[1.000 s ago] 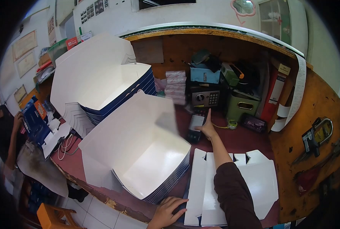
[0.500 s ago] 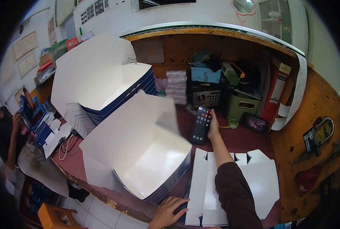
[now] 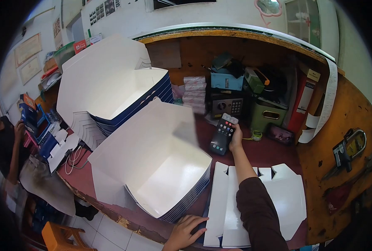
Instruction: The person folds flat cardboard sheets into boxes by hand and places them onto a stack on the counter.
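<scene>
My right hand [image 3: 236,138] is wrapped round the right side of a black phone [image 3: 222,136], whose lit screen shows rows of app icons. My left hand [image 3: 185,232] rests at the table's front edge, fingers apart, its fingertips at the left edge of the flat white cardboard sheets [image 3: 278,201]. My right forearm reaches over these sheets. Left of them stands a nested stack of open boxes [image 3: 165,175], white inside and blue outside. Behind it, to the left, is a second box stack [image 3: 123,92].
A small safe [image 3: 227,106], a green bin [image 3: 268,116], a tape measure [image 3: 256,135] and another phone [image 3: 280,134] stand or lie at the back. A padlock [image 3: 349,148] hangs at the right. A person [image 3: 8,146] holds blue packaging at the far left, beyond an orange stool [image 3: 62,237].
My right hand has closed round the phone and raised and tilted it; its screen now shows app icons. My left hand has hardly moved. The person at the left has shifted the blue packaging.
</scene>
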The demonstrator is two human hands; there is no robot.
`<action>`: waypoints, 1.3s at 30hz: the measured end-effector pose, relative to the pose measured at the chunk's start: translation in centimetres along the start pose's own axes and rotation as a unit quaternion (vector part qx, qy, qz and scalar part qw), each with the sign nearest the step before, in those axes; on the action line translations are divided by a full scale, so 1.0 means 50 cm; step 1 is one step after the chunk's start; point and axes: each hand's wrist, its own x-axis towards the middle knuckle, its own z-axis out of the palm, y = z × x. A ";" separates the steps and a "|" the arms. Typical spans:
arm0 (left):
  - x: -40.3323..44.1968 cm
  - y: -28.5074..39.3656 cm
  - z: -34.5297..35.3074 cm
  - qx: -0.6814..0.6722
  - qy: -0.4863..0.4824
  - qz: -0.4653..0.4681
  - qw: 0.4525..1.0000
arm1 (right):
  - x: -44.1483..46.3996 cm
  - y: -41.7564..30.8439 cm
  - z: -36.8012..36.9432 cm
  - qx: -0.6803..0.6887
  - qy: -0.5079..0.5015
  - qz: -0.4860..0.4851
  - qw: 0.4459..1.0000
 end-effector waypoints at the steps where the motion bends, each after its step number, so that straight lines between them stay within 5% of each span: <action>1: 0.000 0.000 0.000 -0.009 -0.001 0.000 1.000 | -0.001 0.001 0.000 0.000 0.000 0.000 1.000; 3: 0.001 0.003 -0.001 -0.006 -0.002 -0.004 1.000 | -0.006 0.003 0.002 -0.106 -0.001 -0.092 0.990; 10: 0.001 0.001 0.000 -0.004 -0.003 -0.005 1.000 | 0.001 0.017 -0.006 -0.189 -0.052 -0.137 0.971; 17: 0.003 0.007 -0.004 0.000 -0.003 -0.005 1.000 | -0.008 0.002 0.010 -0.040 0.000 -0.056 0.998; 30: 0.000 0.000 0.003 -0.006 0.004 0.000 1.000 | 0.015 0.038 -0.013 -0.335 0.021 -0.224 0.915; 33: 0.000 -0.002 0.005 -0.004 0.002 -0.003 1.000 | 0.000 0.042 0.009 -0.278 0.019 -0.170 0.945; 35: 0.000 -0.002 0.004 0.002 0.003 -0.002 1.000 | -0.003 0.050 0.018 -0.202 -0.128 -0.071 0.968; 39: -0.003 0.007 0.003 -0.029 0.038 0.040 0.998 | -0.025 0.048 0.036 -0.213 -0.182 0.071 0.957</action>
